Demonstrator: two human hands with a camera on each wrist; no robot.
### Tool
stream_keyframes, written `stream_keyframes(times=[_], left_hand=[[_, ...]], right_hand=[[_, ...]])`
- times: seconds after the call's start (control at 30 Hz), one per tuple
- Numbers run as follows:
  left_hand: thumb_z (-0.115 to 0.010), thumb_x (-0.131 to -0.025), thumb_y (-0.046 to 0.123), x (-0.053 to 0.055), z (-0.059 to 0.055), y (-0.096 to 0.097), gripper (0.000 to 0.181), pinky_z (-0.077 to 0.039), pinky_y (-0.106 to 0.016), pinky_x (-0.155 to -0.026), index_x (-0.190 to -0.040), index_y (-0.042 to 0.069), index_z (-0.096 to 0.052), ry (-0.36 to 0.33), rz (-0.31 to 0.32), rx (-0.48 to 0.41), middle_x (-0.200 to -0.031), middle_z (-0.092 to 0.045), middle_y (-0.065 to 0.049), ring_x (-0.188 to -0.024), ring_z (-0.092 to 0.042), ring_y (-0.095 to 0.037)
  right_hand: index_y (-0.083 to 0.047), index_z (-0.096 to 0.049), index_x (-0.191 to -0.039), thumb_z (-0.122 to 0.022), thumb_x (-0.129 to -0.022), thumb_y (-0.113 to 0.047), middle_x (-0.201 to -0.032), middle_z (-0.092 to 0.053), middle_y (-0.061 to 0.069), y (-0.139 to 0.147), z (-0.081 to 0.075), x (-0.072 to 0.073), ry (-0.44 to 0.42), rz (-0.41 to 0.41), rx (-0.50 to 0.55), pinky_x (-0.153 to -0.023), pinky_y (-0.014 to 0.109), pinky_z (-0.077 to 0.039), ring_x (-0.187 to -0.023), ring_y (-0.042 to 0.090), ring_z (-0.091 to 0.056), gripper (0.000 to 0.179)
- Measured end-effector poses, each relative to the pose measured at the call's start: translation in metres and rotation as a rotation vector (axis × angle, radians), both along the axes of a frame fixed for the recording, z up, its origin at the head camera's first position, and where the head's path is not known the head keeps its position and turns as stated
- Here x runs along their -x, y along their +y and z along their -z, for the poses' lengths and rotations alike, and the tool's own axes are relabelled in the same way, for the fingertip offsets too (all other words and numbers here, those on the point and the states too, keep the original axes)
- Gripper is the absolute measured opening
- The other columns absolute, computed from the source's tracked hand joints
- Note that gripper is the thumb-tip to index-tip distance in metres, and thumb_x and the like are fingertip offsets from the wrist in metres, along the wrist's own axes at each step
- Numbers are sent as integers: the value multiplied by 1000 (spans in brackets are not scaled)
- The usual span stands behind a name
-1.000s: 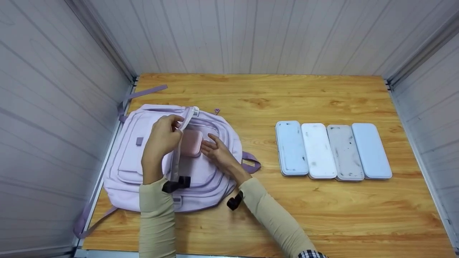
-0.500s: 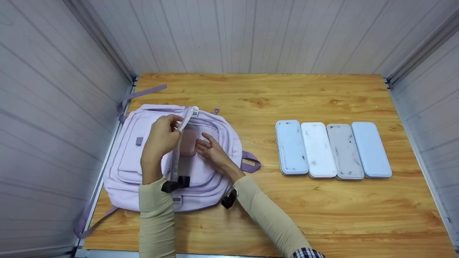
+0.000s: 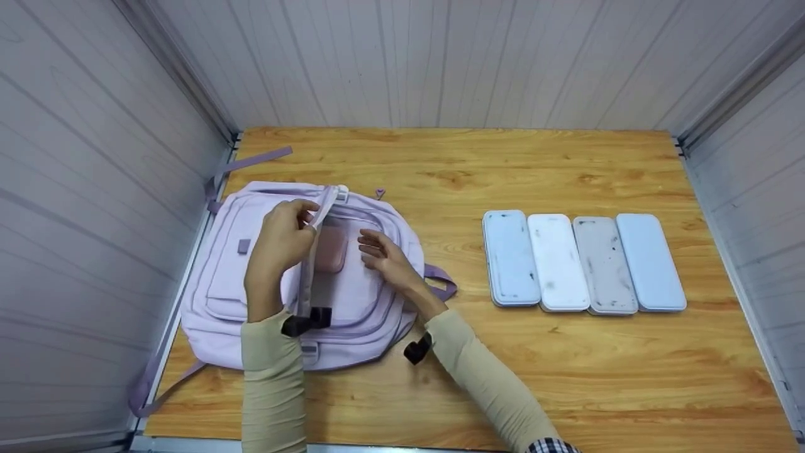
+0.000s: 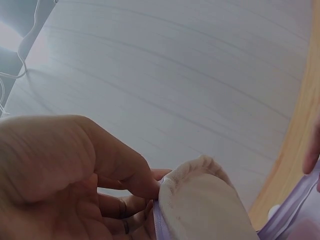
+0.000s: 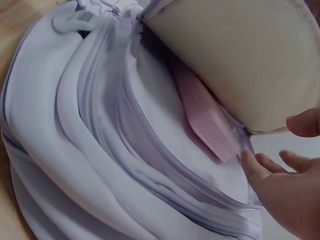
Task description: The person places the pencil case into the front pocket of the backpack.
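A lilac backpack (image 3: pixel 220 277) lies on the table at the left in the head view, one zipped compartment unzipped. My left hand (image 3: pixel 280 242) pinches the edge of its front flap (image 3: pixel 307 277) and holds it raised. The flap's cream lining (image 4: pixel 207 205) shows in the left wrist view. Inside the compartment lies a pink, flat case with rounded corners (image 3: pixel 333 248), its left part hidden under the flap. To the right of the case, my right hand (image 3: pixel 388 261) hovers over the compartment, fingers loosely bent and holding nothing. In the right wrist view, the pink case (image 5: pixel 207 120) sits against the lining.
Several flat, rounded cases stand side by side on the right of the wooden table: a light blue one (image 3: pixel 512 261), a white one (image 3: pixel 558 264), a grey one (image 3: pixel 605 267) and another blue one (image 3: pixel 651 263). Pale panel walls (image 3: pixel 409 63) surround the table. Purple straps (image 3: pixel 170 393) trail from the backpack.
The right hand first moved left with the pink case, which slid deeper under the flap, then drew back to the right, away from it. The left hand stays on the flap.
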State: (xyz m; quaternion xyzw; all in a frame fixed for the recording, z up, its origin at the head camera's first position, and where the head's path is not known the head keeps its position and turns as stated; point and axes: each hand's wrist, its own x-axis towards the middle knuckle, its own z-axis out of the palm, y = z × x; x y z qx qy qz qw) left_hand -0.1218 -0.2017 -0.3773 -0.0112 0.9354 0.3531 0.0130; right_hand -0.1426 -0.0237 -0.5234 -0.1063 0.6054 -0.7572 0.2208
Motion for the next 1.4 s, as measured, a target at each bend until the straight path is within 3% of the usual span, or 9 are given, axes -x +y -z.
stream_keyframes(times=[0.3, 0.5, 0.63, 0.83, 1.2, 1.4], left_hand=[[-44, -80, -3, 0, 0, -2, 41, -42, -39, -79, -117, -6, -62, 17, 4, -3, -96, -62, -20, -88, -55, -30], [-45, -80, -3, 0, 0, -3, 41, -42, -39, -78, -117, -6, -62, 15, 7, -2, -96, -62, -20, -88, -55, -30], [-45, -81, -2, 0, -1, -4, 40, -42, -39, -79, -118, -5, -62, 7, 2, 2, -97, -61, -20, -89, -54, -30], [-45, -82, -2, -1, -1, -5, 40, -42, -40, -79, -119, -5, -61, 4, -5, 2, -98, -60, -20, -89, -53, -29], [-44, -81, -4, -2, -2, -6, 40, -41, -39, -78, -117, -6, -62, 25, 4, 6, -95, -59, -20, -87, -53, -29], [-44, -83, -3, -3, -2, -7, 40, -42, -40, -80, -118, -5, -61, 2, -5, 2, -98, -60, -20, -89, -53, -29]], right_hand=[[8, -29, -144, -45, -86, 12, -144, -34, 30, 28, -11, -6, 192, -6, -57, -112, 48, -30, -136, 45, -31, 60], [12, -28, -143, -48, -87, 11, -146, -34, 29, 50, -38, -16, 297, 2, -171, -111, 52, -28, -136, 46, -31, 59], [13, -32, -140, -52, -88, 7, -141, -39, 31, 64, -54, -23, 369, 53, -264, -108, 54, -32, -132, 47, -36, 56], [11, -35, -140, -52, -90, 5, -139, -43, 28, 84, -61, -26, 372, 150, -327, -107, 54, -34, -130, 43, -41, 53], [9, -36, -140, -58, -89, 2, -140, -43, 27, 119, -56, -40, 415, 290, -451, -107, 52, -35, -129, 42, -41, 56], [6, -34, -142, -61, -89, 0, -142, -40, 26, 147, -15, -38, 396, 374, -503, -107, 54, -32, -131, 41, -39, 60]])
